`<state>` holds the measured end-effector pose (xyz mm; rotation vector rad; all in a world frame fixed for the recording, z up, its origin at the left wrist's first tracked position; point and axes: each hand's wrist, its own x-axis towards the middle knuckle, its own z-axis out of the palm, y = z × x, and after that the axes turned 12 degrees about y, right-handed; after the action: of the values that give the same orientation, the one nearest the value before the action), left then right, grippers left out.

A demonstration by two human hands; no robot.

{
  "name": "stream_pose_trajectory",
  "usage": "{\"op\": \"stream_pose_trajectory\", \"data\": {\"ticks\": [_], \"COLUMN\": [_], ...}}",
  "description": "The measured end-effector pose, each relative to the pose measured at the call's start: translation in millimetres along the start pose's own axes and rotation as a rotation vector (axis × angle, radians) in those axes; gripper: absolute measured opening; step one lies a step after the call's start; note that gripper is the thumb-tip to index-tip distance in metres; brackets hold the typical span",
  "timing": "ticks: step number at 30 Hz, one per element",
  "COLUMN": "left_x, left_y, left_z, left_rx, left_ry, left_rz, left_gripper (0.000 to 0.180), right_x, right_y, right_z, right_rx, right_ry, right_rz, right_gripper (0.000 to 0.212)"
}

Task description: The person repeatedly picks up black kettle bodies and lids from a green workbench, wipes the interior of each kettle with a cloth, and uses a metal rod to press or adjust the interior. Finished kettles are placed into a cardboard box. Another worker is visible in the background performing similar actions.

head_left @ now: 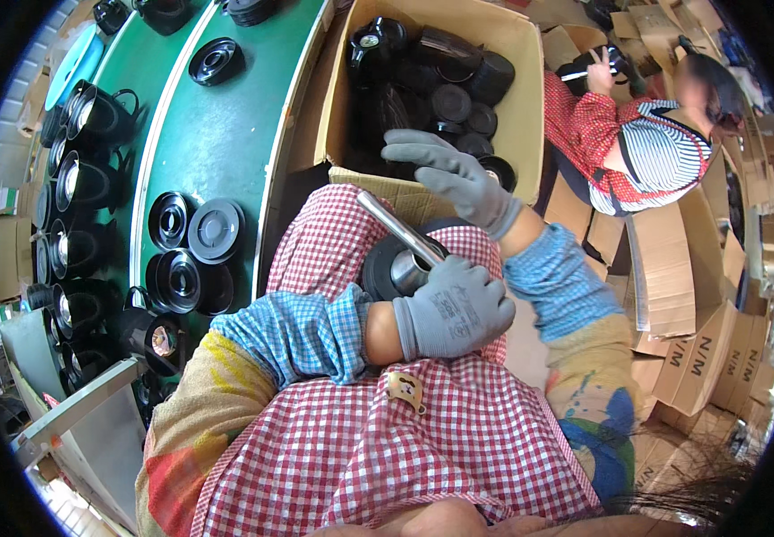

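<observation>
Head view: the left hand (454, 309), in a grey work glove, is clamped on the lower end of a straight, silver metal bar (391, 219); the bar slants up and to the left over the person's lap; beneath it, a black disc-shaped part (376, 268) rests on the lap, over a red-and-white checked apron (405, 456); a rounded silver metal piece (407, 271) sits at this part, just beside the gloved fingers; whether the bar touches the piece cannot be told.

The right hand (469, 183), also in a grey glove, is raised with its fingers extended and grips nothing visible; it is positioned at the near side of an open brown cardboard carton (523, 107); contact with the carton cannot be determined; the carton contains black round lids (451, 103) among other dark parts.

To the left stands a green counter (203, 148); it carries a flat dark-grey disc (217, 230), black ring-shaped parts (175, 280) and a row of black handled vessels (89, 179); to the right, a co-worker (664, 148) sits near loose brown cardboard (664, 268).
</observation>
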<state>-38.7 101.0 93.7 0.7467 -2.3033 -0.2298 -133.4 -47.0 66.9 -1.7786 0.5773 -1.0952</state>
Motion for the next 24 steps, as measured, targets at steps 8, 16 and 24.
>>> {"op": "stream_pose_trajectory", "data": {"ticks": [8,16,24], "left_x": [2.8,-28.3,-56.0], "left_y": [-16.7,-77.9,-111.9], "left_z": [0.6,-26.5,-44.5], "left_rx": [-0.224,-1.049,-1.493], "left_ry": [-0.074,0.232,0.192], "left_rz": [-0.021,0.103,-0.127], "left_gripper": [0.016,0.021,0.025], "right_x": [-9.8,-61.9,-90.7], "right_y": [22.9,-4.3,-43.5], "right_z": [50.3,-5.6,-15.4], "right_rx": [0.566,-0.029,-0.624], "right_ry": [-0.181,0.235,0.16], "right_rz": [0.322,0.642,0.176], "right_gripper": [0.045,0.021,0.029]}}
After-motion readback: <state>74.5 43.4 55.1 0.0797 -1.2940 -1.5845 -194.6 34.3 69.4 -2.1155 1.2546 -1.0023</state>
